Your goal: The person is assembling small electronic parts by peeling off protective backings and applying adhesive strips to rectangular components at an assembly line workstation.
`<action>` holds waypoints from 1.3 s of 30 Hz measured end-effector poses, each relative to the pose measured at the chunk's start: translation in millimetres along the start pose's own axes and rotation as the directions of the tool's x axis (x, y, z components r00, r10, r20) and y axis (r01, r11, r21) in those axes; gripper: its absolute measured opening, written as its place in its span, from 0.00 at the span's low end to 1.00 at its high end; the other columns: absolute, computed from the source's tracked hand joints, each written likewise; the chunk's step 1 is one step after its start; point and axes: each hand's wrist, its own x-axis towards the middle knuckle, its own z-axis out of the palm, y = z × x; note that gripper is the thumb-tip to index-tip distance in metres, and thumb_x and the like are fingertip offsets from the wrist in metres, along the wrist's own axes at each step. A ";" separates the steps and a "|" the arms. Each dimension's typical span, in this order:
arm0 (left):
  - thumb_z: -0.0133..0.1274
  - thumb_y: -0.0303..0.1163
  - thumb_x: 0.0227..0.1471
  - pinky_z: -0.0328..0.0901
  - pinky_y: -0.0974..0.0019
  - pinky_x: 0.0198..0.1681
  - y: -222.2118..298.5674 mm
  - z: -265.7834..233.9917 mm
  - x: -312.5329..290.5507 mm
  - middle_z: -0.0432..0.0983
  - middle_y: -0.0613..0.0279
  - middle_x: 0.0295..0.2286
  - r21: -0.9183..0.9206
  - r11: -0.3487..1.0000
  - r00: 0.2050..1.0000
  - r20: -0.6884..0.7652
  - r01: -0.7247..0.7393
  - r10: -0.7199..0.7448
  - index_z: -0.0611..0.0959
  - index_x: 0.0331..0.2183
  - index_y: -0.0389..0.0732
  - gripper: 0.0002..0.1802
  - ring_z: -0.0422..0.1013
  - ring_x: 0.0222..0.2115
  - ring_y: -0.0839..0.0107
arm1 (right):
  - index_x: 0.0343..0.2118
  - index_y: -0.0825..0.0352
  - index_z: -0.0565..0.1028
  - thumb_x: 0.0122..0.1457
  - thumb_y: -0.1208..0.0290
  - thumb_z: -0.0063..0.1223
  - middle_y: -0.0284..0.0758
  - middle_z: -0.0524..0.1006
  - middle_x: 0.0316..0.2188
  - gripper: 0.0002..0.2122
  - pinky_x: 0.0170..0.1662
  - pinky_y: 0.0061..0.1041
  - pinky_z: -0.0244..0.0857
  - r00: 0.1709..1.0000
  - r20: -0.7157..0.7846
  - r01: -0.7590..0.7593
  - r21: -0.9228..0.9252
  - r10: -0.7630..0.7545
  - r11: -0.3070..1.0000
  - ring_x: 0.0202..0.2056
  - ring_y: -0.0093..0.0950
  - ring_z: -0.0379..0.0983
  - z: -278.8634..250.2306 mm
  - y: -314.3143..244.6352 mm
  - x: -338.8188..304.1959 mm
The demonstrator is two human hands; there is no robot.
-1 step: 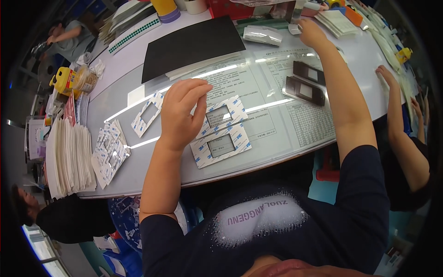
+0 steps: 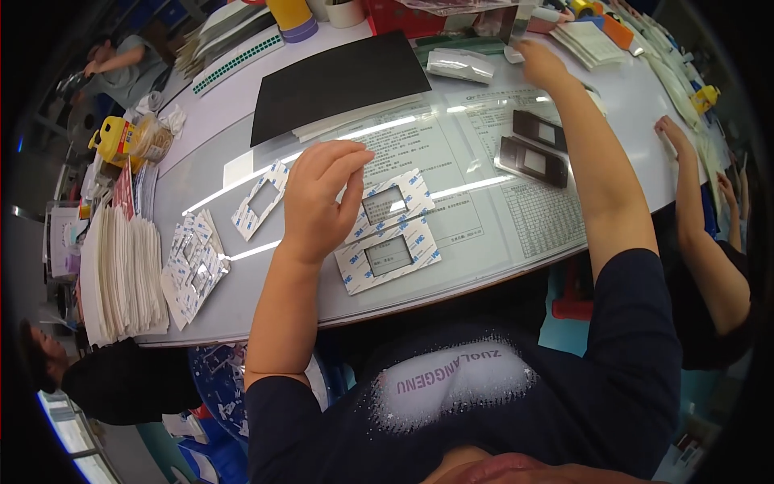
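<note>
My left hand hovers over two white adhesive frames with blue print and rectangular windows, the upper frame and the lower frame. Its fingers are bent together toward the thumb, and what they hold, if anything, is hidden. At the far side of the table my right hand reaches out with its fingers closed at a small shiny silvery piece, beside an upright metal-looking block. Two dark rectangular panels with light windows, a far panel and a near panel, lie below my right forearm.
Another patterned frame and a pile of similar pieces lie at the left, beside a paper stack. A black sheet covers papers at the back. A silvery packet is near my right hand. A co-worker's arm rests at the right.
</note>
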 end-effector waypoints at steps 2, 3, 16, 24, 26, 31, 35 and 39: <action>0.58 0.18 0.50 0.69 0.57 0.44 -3.2 -0.2 0.0 0.82 0.58 0.38 -0.015 1.000 1.000 -0.021 -0.001 0.001 0.85 0.37 0.39 0.11 0.76 0.40 0.56 | 0.48 0.56 0.79 0.63 0.70 0.48 0.40 0.81 0.45 0.13 0.50 0.43 0.70 0.982 0.182 0.078 -0.113 -0.056 0.991 0.48 0.46 0.77 5.5 -4.5 0.9; 0.58 0.18 0.49 0.69 0.56 0.44 -5.0 -1.7 -0.1 0.82 0.58 0.38 -0.029 1.000 0.999 -0.032 0.007 -0.008 0.85 0.37 0.39 0.11 0.76 0.39 0.56 | 0.48 0.56 0.79 0.63 0.70 0.48 0.40 0.81 0.45 0.13 0.50 0.43 0.70 0.984 0.169 0.083 -0.115 -0.063 0.990 0.48 0.46 0.77 0.6 -6.3 2.0; 0.34 0.63 0.68 0.74 0.69 0.42 1.9 -13.2 -13.8 0.81 0.53 0.42 -0.767 -0.129 0.722 0.638 0.629 -0.267 0.75 0.56 0.33 0.41 0.77 0.34 0.73 | 0.45 0.58 0.84 0.51 0.86 0.53 0.39 0.77 0.54 0.20 0.56 0.36 0.66 0.566 -0.416 0.729 0.656 -0.712 0.197 0.53 0.39 0.74 -131.5 -219.2 -140.4; 0.55 0.32 0.63 0.72 0.71 0.42 12.6 -8.1 -16.6 0.82 0.59 0.39 -0.597 0.275 0.631 0.540 0.754 -0.557 0.78 0.54 0.33 0.21 0.78 0.37 0.74 | 0.55 0.65 0.76 0.62 0.78 0.57 0.37 0.79 0.41 0.17 0.48 0.27 0.70 0.810 -0.222 0.403 0.883 -0.543 0.240 0.43 0.28 0.76 -125.7 -223.3 -159.5; 0.55 0.31 0.63 0.72 0.71 0.43 14.6 -5.8 -16.9 0.81 0.59 0.40 -0.591 0.290 0.636 0.540 0.753 -0.551 0.77 0.55 0.34 0.21 0.79 0.39 0.73 | 0.49 0.67 0.79 0.58 0.76 0.64 0.35 0.80 0.39 0.15 0.44 0.26 0.71 0.793 -0.246 0.499 0.788 -0.557 0.361 0.39 0.28 0.77 -121.5 -222.4 -159.2; 0.56 0.36 0.63 0.72 0.70 0.45 16.5 -7.3 -16.7 0.82 0.55 0.42 -0.596 0.274 0.640 0.578 0.755 -0.506 0.77 0.56 0.33 0.24 0.80 0.42 0.70 | 0.44 0.67 0.81 0.57 0.78 0.63 0.35 0.80 0.36 0.11 0.41 0.29 0.71 0.784 -0.269 0.520 0.777 -0.560 0.355 0.38 0.31 0.77 -117.4 -220.0 -156.4; 0.55 0.36 0.63 0.72 0.69 0.47 18.6 -10.6 -11.8 0.82 0.55 0.43 -0.628 0.140 0.600 0.619 0.766 -0.506 0.76 0.56 0.33 0.24 0.80 0.45 0.67 | 0.45 0.64 0.82 0.54 0.78 0.64 0.35 0.80 0.37 0.14 0.40 0.31 0.72 0.631 -0.490 0.774 0.446 -0.602 0.449 0.39 0.34 0.77 -119.1 -219.8 -154.0; 0.56 0.37 0.63 0.73 0.67 0.49 17.9 -11.5 -9.8 0.82 0.53 0.44 -0.629 0.038 0.556 0.655 0.777 -0.512 0.74 0.57 0.31 0.27 0.80 0.46 0.66 | 0.47 0.62 0.82 0.53 0.77 0.64 0.35 0.81 0.38 0.16 0.40 0.32 0.72 0.589 -0.506 0.807 0.324 -0.630 0.494 0.39 0.34 0.77 -118.4 -218.2 -152.7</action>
